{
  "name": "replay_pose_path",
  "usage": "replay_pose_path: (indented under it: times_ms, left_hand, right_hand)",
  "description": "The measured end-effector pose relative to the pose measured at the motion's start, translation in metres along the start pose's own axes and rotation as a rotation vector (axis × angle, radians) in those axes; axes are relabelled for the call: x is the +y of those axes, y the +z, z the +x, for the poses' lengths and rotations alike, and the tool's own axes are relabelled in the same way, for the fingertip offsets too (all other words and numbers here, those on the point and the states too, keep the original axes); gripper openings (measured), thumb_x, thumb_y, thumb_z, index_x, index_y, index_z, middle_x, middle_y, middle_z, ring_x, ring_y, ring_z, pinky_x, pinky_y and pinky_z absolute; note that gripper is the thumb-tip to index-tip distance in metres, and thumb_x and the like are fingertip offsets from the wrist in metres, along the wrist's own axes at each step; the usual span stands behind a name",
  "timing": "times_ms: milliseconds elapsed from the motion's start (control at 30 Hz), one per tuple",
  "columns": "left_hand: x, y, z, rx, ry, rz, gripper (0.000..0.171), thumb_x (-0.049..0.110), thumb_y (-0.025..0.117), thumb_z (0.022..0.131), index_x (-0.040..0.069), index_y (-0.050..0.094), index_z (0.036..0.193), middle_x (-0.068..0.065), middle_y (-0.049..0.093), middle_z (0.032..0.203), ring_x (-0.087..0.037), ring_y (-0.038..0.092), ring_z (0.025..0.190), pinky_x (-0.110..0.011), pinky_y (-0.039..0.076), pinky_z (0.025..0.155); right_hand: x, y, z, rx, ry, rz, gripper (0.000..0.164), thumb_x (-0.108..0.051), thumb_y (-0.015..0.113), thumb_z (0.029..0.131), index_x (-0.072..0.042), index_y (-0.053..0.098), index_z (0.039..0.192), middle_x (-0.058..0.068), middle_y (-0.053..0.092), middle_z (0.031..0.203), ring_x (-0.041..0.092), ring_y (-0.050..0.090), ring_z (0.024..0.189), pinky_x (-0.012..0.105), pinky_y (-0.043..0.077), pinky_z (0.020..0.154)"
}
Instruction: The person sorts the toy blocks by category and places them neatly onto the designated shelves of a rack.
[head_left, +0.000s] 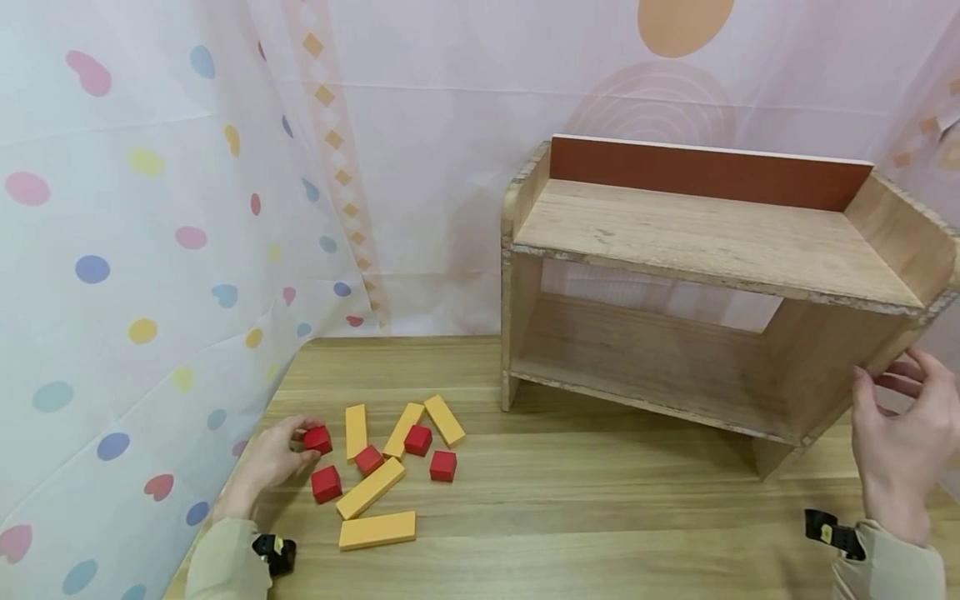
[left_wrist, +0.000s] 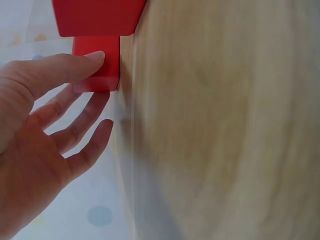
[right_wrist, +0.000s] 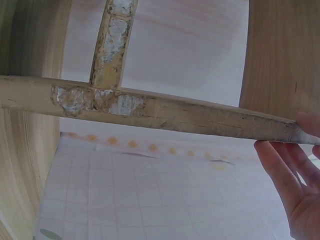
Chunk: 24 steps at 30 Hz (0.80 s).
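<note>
Left hand (head_left: 276,454) pinches a red cube (head_left: 318,440) at left; right hand (head_left: 903,425) pinches the shelf (head_left: 712,242) at its near right edge

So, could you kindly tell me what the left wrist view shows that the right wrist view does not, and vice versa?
Only the left wrist view: the left hand pinching a smooth red cube, with a second red cube nearer the camera.
Only the right wrist view: the right hand gripping the edge of a worn, pale wooden shelf unit.
Both: the pale wood-grain tabletop and white patterned cloth.
</note>
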<state>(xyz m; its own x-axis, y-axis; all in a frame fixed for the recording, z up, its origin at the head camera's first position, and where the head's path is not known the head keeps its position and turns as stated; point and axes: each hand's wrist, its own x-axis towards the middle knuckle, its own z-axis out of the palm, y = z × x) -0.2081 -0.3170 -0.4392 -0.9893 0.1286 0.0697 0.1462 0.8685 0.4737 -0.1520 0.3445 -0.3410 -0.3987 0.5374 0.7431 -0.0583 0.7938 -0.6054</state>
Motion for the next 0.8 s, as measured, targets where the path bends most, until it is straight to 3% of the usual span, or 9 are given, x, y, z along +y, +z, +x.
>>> replay_pose_path:
  times_ms: [33,167,267,300,433,567,667,800]
  left_hand:
    - [0.001,0.000,0.000,0.000,0.000,-0.002,0.041,0.003,0.071,0.078,-0.003,0.059,0.117,-0.023,0.067,0.101,-0.035,0.066,0.090,-0.050,0.052,0.078]
    - [0.004,-0.001,0.001,0.012,0.001,-0.027,0.041,0.002,0.070,0.080,-0.006,0.058,0.118,-0.025,0.066,0.102,-0.035,0.065,0.089,-0.049,0.053,0.077]
    - [0.007,0.000,0.002,0.036,0.015,-0.036,0.041,0.001,0.069,0.080,-0.006,0.057,0.119,-0.025,0.065,0.105,-0.036,0.064,0.091,-0.049,0.053,0.077]
    - [0.008,0.001,0.002,0.048,0.020,-0.036,0.040,0.001,0.069,0.080,-0.006,0.058,0.118,-0.025,0.064,0.106,-0.037,0.063,0.092,-0.049,0.053,0.078]
    - [0.015,0.000,0.004,0.091,0.064,-0.033,0.038,0.000,0.068,0.080,-0.006,0.058,0.116,-0.025,0.063,0.109,-0.039,0.062,0.095,-0.052,0.052,0.080]
    - [0.026,-0.002,0.007,0.131,0.113,-0.027,0.038,-0.001,0.067,0.080,-0.005,0.059,0.116,-0.024,0.064,0.110,-0.039,0.062,0.095,-0.053,0.052,0.082]
    - [0.036,-0.004,0.009,0.165,0.158,-0.014,0.038,-0.001,0.069,0.079,-0.004,0.060,0.116,-0.022,0.064,0.110,-0.037,0.063,0.094,-0.053,0.052,0.082]
    - [0.050,-0.006,0.013,0.218,0.220,0.014,0.037,-0.001,0.072,0.077,-0.003,0.062,0.113,-0.020,0.065,0.105,-0.035,0.063,0.091,-0.052,0.053,0.081]
  right_hand:
    - [0.000,0.000,0.000,-0.002,-0.007,-0.003,0.044,-0.014,0.060,0.090,-0.016,0.051,0.134,0.005,0.063,0.111,-0.033,0.031,0.080,-0.012,0.024,0.066]
    - [0.000,-0.001,0.000,0.004,-0.036,0.018,0.046,-0.012,0.061,0.089,-0.020,0.051,0.133,-0.028,0.054,0.103,-0.034,0.033,0.080,-0.012,0.025,0.066]
    - [-0.002,-0.001,-0.001,0.011,-0.053,0.043,0.048,-0.010,0.062,0.087,-0.022,0.051,0.132,-0.045,0.034,0.098,-0.035,0.035,0.079,-0.012,0.026,0.066]
    - [-0.002,-0.001,-0.001,0.013,-0.055,0.048,0.048,-0.009,0.062,0.087,-0.022,0.051,0.132,-0.046,0.034,0.098,-0.035,0.035,0.079,-0.012,0.026,0.066]
    - [0.000,0.000,0.000,0.028,-0.063,0.031,0.046,-0.007,0.063,0.085,-0.017,0.054,0.129,-0.039,0.041,0.099,-0.035,0.034,0.079,-0.012,0.025,0.066]
    - [0.001,0.002,0.000,0.031,-0.076,0.001,0.044,-0.004,0.064,0.085,-0.008,0.055,0.128,-0.014,0.058,0.101,-0.036,0.031,0.079,-0.012,0.023,0.066]
    - [0.001,0.001,-0.001,0.022,-0.093,0.000,0.046,-0.005,0.063,0.086,-0.012,0.053,0.130,0.004,0.064,0.102,-0.037,0.030,0.080,-0.013,0.023,0.067]
    - [0.000,0.000,-0.001,0.020,-0.100,0.004,0.047,-0.005,0.062,0.086,-0.015,0.052,0.131,-0.001,0.062,0.101,-0.037,0.030,0.081,-0.013,0.023,0.067]
